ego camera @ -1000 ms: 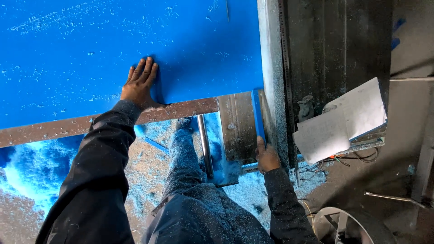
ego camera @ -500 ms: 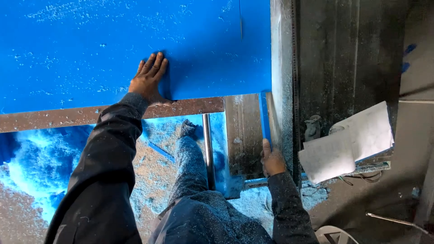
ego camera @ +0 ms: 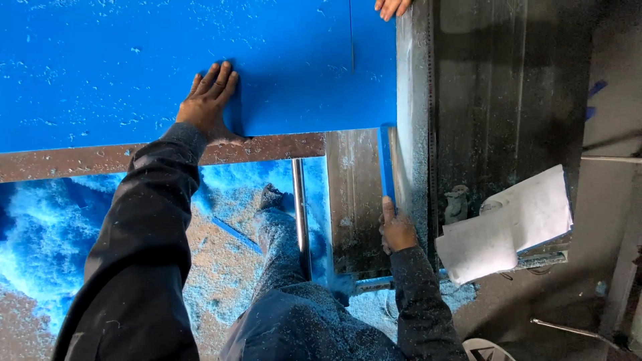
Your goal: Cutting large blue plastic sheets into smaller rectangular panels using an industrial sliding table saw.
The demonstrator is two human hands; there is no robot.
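Pressing flat on the blue sheet [ego camera: 134, 73], left hand [ego camera: 207, 100] is open, fingers spread, near its front edge on the steel rail [ego camera: 67, 162]. Right hand [ego camera: 396, 228] loosely pinches the thin blue offcut strip [ego camera: 386, 167] by the fence [ego camera: 412, 134]. Sheet looks stiff, smooth, slippery with dust, so palm it. Strip seems light and bendy. Another person's fingers [ego camera: 390, 7] touch the far edge.

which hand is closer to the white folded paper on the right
Right. The right hand rests by the narrow blue strip, just left of the white paper. The left hand lies flat on the blue sheet, far across to the left.
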